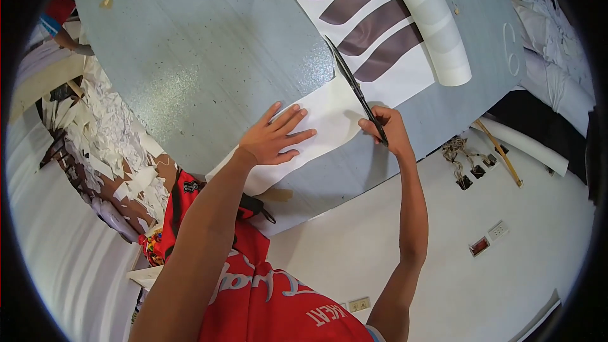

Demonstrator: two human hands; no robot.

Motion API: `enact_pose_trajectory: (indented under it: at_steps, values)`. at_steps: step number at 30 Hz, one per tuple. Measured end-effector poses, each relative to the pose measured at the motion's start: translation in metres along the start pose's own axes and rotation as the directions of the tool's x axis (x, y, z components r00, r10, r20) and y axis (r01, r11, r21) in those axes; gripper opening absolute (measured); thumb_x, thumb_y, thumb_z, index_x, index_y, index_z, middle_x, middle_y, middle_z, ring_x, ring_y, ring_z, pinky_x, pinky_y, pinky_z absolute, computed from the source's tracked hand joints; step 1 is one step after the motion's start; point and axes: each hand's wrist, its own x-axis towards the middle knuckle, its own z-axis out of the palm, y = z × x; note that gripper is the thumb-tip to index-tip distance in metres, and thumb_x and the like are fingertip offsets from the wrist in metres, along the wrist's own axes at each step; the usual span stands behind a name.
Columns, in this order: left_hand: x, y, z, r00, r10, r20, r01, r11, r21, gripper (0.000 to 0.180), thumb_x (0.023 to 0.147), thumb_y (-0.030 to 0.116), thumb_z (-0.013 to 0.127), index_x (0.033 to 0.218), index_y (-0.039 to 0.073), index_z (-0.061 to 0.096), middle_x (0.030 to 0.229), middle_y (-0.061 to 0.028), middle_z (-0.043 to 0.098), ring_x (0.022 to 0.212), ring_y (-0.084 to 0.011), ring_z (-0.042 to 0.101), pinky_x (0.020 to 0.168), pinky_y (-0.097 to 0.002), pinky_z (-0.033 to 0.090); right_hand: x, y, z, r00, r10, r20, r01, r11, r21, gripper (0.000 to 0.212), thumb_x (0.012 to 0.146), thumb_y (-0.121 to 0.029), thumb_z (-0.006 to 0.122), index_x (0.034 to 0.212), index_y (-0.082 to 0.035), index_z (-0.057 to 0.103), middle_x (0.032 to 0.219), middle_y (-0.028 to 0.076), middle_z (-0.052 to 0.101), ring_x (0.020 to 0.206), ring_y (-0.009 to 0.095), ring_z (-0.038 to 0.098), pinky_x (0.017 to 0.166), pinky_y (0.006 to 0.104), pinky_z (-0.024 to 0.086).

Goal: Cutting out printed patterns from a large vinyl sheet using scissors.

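Note:
My left hand (pixel 277 136) lies with fingers spread, pressed on a strip of white paper (pixel 326 104) along the near side of the table. In my right hand (pixel 389 128) is a pair of long dark scissors (pixel 354 85), gripped at the handles, the blades pointing away to the upper left. The blades lie across the paper, next to a sheet printed with several dark brown curved shapes (pixel 383 35). Beyond them the same sheet runs into a thick white paper roll (pixel 434 19). How far apart the blades are is hard to make out.
The grey-blue table (pixel 190 57) fills the middle. White paper scraps (pixel 107 114) are heaped at the left, where another person's arm (pixel 66 39) reaches the table edge. Black binder clips (pixel 468 177) hang on the wall at right, near a yellow stick (pixel 500 152).

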Motion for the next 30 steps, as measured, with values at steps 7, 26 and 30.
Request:
enact_pose_trajectory:
  at_steps: [7,26,30]
  values:
    - [0.0,0.0,0.001,1.0,0.001,0.026,-0.001,1.0,-0.003,0.059,0.084,0.043,0.057,0.14,0.032,0.043,0.149,-0.0094,0.033,0.138,-0.0267,0.03,0.113,-0.0518,0.021,0.01,-0.01,0.003,1.0,0.0,-0.027,0.001,0.999,0.034,0.045,0.076,-0.03,0.08,0.057,-0.008,0.046,0.049,-0.004,0.039,0.042,0.006,0.037,0.041,0.0237,0.03]
    - [-0.003,-0.003,-0.002,1.0,0.022,0.017,-0.021,0.999,-0.049,0.056,0.086,0.042,0.054,0.139,0.027,0.044,0.15,-0.0106,0.031,0.138,-0.0262,0.03,0.113,-0.0531,0.019,0.029,-0.032,0.014,1.0,0.025,-0.018,-0.026,0.998,-0.066,0.047,0.073,-0.028,0.083,0.056,-0.006,0.046,0.051,-0.003,0.042,0.046,0.006,0.037,0.041,0.026,0.03]
    - [-0.003,-0.005,0.0,0.999,0.041,-0.006,-0.041,0.999,0.018,0.059,0.085,0.046,0.054,0.141,0.033,0.042,0.146,-0.0119,0.036,0.138,-0.0281,0.031,0.112,-0.0537,0.021,0.028,-0.027,0.018,0.989,-0.142,-0.038,0.133,0.974,-0.184,0.05,0.07,-0.029,0.084,0.057,-0.002,0.045,0.051,0.001,0.04,0.05,0.011,0.034,0.046,0.0307,0.03]
